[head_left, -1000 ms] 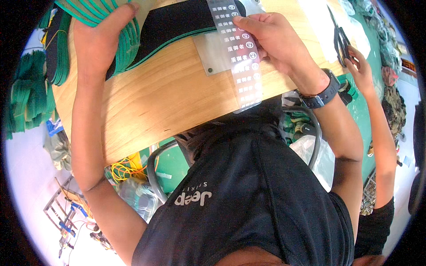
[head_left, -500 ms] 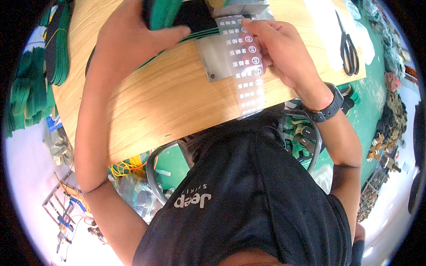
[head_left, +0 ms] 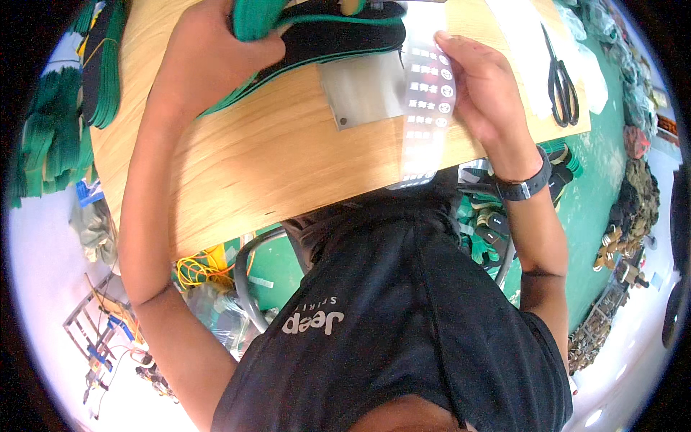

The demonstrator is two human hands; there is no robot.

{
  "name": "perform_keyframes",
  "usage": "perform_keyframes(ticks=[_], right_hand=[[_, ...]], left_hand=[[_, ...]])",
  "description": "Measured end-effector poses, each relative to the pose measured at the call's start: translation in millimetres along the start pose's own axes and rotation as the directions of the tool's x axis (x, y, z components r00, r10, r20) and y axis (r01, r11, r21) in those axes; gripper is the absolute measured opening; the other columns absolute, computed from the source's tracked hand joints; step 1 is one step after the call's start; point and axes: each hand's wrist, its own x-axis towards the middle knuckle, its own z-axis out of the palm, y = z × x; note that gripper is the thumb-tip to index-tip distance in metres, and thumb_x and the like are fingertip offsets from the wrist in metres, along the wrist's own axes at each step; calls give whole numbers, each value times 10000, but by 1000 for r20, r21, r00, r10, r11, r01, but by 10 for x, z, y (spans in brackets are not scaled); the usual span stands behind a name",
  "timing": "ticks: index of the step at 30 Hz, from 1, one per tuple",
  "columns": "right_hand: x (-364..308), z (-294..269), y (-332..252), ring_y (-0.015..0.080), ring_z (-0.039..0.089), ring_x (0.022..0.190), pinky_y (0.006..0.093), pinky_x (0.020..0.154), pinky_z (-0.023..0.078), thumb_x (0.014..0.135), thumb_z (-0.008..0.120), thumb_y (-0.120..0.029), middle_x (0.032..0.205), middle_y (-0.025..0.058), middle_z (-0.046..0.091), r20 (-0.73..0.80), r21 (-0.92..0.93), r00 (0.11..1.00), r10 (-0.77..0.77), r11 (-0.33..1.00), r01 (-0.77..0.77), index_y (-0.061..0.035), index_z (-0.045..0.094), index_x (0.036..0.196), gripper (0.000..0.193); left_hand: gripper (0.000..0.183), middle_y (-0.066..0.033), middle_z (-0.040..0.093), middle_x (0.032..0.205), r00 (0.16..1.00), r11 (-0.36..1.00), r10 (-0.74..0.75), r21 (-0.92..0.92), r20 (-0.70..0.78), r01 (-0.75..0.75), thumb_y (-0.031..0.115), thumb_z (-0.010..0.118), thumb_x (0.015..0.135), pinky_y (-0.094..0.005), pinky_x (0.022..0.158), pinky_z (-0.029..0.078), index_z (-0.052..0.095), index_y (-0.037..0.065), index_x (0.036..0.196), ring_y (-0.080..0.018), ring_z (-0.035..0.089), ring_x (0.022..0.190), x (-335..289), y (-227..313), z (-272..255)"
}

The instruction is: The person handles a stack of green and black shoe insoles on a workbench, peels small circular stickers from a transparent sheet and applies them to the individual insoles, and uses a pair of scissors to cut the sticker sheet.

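Observation:
My left hand is curled at the upper left of the table, its thumb bent in against a stack of green-edged insoles; its other fingers are partly hidden. Beside and below it lie more black insoles with green rims. My right hand pinches the edge of a clear film strip with a row of white printed labels between thumb and fingers. The strip hangs toward me over the table's near edge. To its left is a thin grey, see-through plate with a dark hole in one corner.
Black-handled scissors lie on the wooden table at the right, by white sheets. Bundled green and black insoles stand at the left. A chair frame and yellow cords are below the near edge.
My right hand has moved right, carrying the film strip off the black insoles, which now show more. My left thumb has drawn in toward the stack.

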Motion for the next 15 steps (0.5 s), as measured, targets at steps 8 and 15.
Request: perform_keyframes(ticks=[8,15], right_hand=[[81,161,50,47,513,440,158,386,376,919,583,-236,606,-2,589,134,-398,986,100,917,-38,-53,624,765,242],[140,198,-20,45,500,406,159,354,365,910,603,-253,572,1,590,130,-455,975,181,884,-104,-56,622,720,274]], left_hand=[[339,-59,664,971,916,991,119,-10,-384,-132,138,718,708,-290,838,454,644,-5,1006,-152,601,876,13,-559,-240],[347,-59,662,959,914,989,134,-11,-383,-149,172,739,708,-284,828,450,648,-4,993,-149,592,858,38,-557,-260]])
